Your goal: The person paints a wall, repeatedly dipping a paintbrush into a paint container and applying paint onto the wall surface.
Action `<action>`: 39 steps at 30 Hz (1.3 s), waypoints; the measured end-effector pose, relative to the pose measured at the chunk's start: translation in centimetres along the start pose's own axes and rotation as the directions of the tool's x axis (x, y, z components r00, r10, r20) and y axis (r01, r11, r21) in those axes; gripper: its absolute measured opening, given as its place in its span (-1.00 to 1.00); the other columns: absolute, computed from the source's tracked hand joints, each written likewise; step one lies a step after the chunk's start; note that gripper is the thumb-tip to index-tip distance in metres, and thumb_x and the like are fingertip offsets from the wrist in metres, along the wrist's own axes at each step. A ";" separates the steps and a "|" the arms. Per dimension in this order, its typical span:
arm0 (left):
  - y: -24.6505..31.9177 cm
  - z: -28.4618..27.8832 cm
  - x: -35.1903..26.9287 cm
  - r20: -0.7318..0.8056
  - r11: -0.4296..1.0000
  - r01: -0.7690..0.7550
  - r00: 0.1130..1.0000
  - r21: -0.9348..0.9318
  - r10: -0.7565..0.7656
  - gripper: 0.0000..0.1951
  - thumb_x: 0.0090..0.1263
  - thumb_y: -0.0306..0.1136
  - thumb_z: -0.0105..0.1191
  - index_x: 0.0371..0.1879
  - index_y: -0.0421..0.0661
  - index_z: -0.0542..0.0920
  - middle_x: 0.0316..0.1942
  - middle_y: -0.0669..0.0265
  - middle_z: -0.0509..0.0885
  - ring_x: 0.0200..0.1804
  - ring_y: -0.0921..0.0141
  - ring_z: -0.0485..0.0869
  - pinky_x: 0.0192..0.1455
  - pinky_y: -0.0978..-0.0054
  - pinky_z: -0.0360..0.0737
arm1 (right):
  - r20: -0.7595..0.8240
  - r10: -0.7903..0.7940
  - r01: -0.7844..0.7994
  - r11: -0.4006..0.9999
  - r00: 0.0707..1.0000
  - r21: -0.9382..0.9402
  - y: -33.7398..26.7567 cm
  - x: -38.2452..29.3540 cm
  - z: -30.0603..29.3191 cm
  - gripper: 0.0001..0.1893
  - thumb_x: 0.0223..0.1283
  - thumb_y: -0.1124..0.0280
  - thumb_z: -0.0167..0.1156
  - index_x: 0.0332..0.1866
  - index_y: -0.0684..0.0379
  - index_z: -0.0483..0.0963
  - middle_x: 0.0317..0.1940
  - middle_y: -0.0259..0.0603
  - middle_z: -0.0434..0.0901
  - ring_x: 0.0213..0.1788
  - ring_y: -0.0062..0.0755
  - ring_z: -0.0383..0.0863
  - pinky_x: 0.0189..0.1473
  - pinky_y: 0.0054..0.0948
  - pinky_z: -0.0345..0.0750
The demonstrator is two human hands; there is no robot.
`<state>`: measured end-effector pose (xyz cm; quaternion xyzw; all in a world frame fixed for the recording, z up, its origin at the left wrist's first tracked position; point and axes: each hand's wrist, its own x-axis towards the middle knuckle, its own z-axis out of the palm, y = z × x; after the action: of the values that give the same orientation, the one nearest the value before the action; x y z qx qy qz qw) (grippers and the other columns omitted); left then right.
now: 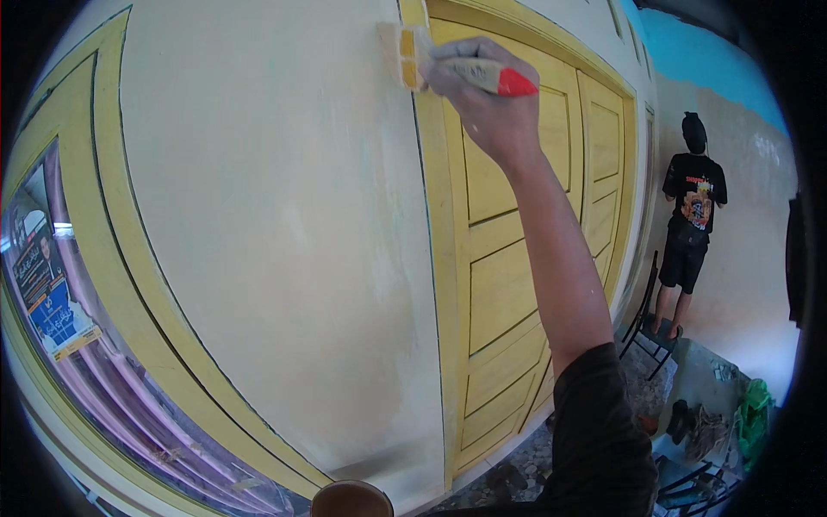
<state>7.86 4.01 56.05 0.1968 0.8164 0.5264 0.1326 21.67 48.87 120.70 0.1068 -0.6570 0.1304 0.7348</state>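
My right hand is raised near the top of the view and grips a flat paintbrush whose handle has a red tip. The bristles meet the cream wall right beside the yellow door frame. Whitish paint marks my fingers. At the bottom edge shows the round top of a container with something brown inside; what holds or supports it is hidden. My left hand is out of view.
Yellow panelled doors stand right of the frame. At left is a yellow-framed window with purple curtains and a poster. Further right another person stands on a chair, facing a wall. Green plastic and clutter lie below.
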 end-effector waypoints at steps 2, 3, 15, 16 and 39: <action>0.3 0.3 -0.3 -0.051 0.960 -0.200 0.976 0.195 0.214 -0.93 0.13 -0.39 0.16 -0.49 -0.07 0.57 -0.44 0.22 0.51 -0.39 0.32 0.48 -0.27 0.19 0.62 | 0.058 0.095 -0.094 0.995 0.994 -0.027 -0.6 -0.2 -1.0 -0.91 -0.05 0.49 0.30 -0.40 0.24 0.57 -0.52 -0.30 0.62 -0.50 -0.66 0.55 -0.40 -0.62 0.48; 0.4 0.3 -0.2 -0.056 0.909 -0.295 0.944 0.295 0.325 -0.92 0.19 -0.40 0.13 -0.50 -0.09 0.55 -0.44 0.23 0.50 -0.42 0.36 0.48 -0.29 0.19 0.66 | 0.058 0.121 -0.120 0.993 0.991 -0.013 -0.6 0.1 -1.8 -0.90 -0.06 0.49 0.30 -0.40 0.22 0.57 -0.52 -0.30 0.62 -0.50 -0.64 0.55 -0.39 -0.61 0.49; -0.4 -1.9 -0.1 0.123 0.904 0.321 0.947 -0.283 -0.298 -0.77 -0.12 -0.29 0.34 -0.44 0.04 0.64 -0.39 0.19 0.59 -0.21 0.17 0.49 -0.12 0.21 0.41 | 0.055 -0.550 0.553 0.828 0.833 -0.091 -1.1 11.0 0.0 -0.85 -0.11 0.55 0.32 -0.36 0.24 0.57 -0.44 -0.21 0.63 -0.40 -0.43 0.58 -0.28 -0.52 0.49; -1.2 -2.2 -0.2 0.117 0.904 0.320 0.947 -0.284 -0.299 -0.77 -0.12 -0.29 0.34 -0.44 0.04 0.64 -0.39 0.19 0.59 -0.21 0.17 0.49 -0.12 0.21 0.41 | 0.127 -0.501 0.515 0.850 0.856 -0.115 -0.6 10.3 0.1 -0.86 -0.11 0.57 0.31 -0.37 0.23 0.57 -0.43 -0.17 0.63 -0.39 -0.37 0.59 -0.25 -0.50 0.50; 1.5 -0.1 0.4 0.167 0.748 0.310 0.950 -0.586 -0.263 -0.88 0.02 -0.45 0.17 -0.44 -0.05 0.57 -0.46 0.26 0.45 -0.36 0.35 0.44 -0.27 0.06 0.62 | 0.231 -0.244 0.298 0.924 0.942 -0.239 1.3 3.6 0.5 -0.90 -0.10 0.56 0.30 -0.41 0.15 0.59 -0.42 -0.29 0.64 -0.36 -0.47 0.61 -0.23 -0.55 0.54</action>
<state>7.73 4.63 57.45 0.0358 0.6196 0.7254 0.2976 21.11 50.13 124.30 0.1080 -0.7167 -0.0754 0.6848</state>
